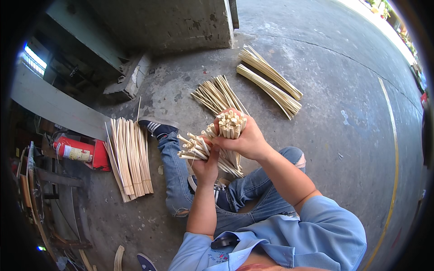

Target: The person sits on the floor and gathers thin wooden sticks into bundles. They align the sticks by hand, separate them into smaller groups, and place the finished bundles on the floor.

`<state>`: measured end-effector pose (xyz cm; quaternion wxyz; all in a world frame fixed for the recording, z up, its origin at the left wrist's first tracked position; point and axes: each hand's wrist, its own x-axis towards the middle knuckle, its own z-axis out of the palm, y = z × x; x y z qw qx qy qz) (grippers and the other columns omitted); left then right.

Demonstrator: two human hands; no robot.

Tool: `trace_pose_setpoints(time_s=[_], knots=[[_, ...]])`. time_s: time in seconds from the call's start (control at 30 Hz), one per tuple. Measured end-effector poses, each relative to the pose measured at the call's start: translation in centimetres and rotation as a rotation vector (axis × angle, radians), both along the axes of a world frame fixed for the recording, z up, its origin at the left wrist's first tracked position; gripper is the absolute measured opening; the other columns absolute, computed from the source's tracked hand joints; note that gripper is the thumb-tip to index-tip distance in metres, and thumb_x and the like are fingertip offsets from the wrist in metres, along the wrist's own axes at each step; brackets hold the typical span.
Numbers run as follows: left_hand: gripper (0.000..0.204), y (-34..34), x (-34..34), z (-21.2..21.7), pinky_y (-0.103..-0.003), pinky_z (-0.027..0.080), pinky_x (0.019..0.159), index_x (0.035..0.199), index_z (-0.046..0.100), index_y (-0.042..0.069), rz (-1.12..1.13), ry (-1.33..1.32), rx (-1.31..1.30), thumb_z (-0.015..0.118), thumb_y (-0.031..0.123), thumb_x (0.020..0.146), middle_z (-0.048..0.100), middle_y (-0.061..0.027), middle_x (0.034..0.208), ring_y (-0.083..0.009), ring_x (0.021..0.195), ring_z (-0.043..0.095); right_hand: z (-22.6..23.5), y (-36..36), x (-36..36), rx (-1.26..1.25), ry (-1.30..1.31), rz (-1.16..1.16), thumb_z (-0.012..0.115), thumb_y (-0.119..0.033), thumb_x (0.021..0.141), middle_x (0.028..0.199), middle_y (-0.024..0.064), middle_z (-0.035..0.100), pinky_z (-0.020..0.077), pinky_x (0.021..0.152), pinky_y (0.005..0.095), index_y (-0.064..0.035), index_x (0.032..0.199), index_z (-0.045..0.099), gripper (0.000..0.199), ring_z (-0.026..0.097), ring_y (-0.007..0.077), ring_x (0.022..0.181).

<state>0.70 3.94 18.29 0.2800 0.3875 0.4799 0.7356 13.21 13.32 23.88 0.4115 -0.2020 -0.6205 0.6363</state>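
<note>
My right hand [251,139] is wrapped round a tight bundle of pale cane sticks [232,125], its cut ends pointing up. Just left and lower, my left hand [206,168] is closed on a looser bunch of cane sticks [194,147], whose ends fan out at uneven heights. The two bunches meet between my hands, above my bent legs. More stick ends show below my right hand. How the sticks run beneath my hands is partly hidden. Beyond my hands, a spread pile of canes [218,94] lies on the floor.
Two cane bundles [270,90] rest on the concrete floor [343,149] at the far right. Several tied bundles [131,158] lie left of my shoe [159,128]. A red fire extinguisher [74,151] is farther left, near a low wall. A concrete pillar [190,22] stands at the back.
</note>
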Motion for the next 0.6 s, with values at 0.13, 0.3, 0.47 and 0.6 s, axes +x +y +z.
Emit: trace_pose_setpoints(time_s=[0.13,0.3,0.47,0.6], knots=[[0.024,-0.3,-0.8,-0.6,-0.028,0.048,0.086,0.109,0.062,0.002,0.011,0.034,-0.024,0.077,0.011,0.092,0.064,-0.0027,0.103,-0.0105,0.093,0.058,0.0,-0.4,-0.1,-0.066,0.029,-0.031,0.077,-0.003,0.078,0.094,0.0000,0.065,0.0520,0.080,0.0273,-0.0048,0.103,0.060,0.030,0.063,0.0086,0.090],[0.022,-0.3,-0.9,-0.8,-0.027,0.048,0.085,0.106,0.063,0.003,-0.018,0.026,-0.030,0.078,0.010,0.091,0.064,-0.0020,0.097,-0.0105,0.091,0.059,-0.8,0.4,-0.1,0.037,0.036,-0.004,0.074,-0.001,0.079,0.101,0.0048,0.070,0.0532,0.083,0.0285,-0.0054,0.105,0.056,0.032,0.064,0.0103,0.094],[0.025,-0.6,-0.8,-0.3,-0.028,0.049,0.085,0.107,0.063,0.002,-0.052,0.012,-0.036,0.079,0.010,0.090,0.064,-0.0020,0.099,-0.0107,0.091,0.059,-0.5,0.4,-0.5,0.000,0.117,0.084,0.075,-0.001,0.079,0.107,0.0068,0.071,0.0522,0.083,0.0277,-0.0064,0.109,0.053,0.038,0.062,0.0097,0.096],[0.028,-0.4,-0.6,0.4,-0.028,0.050,0.084,0.109,0.063,0.002,-0.071,0.019,-0.025,0.080,0.010,0.089,0.064,-0.0019,0.101,-0.0103,0.092,0.060,-0.6,0.1,-0.4,-0.066,0.106,0.119,0.078,-0.001,0.078,0.101,0.0025,0.066,0.0510,0.081,0.0267,-0.0071,0.109,0.057,0.037,0.061,0.0084,0.094]])
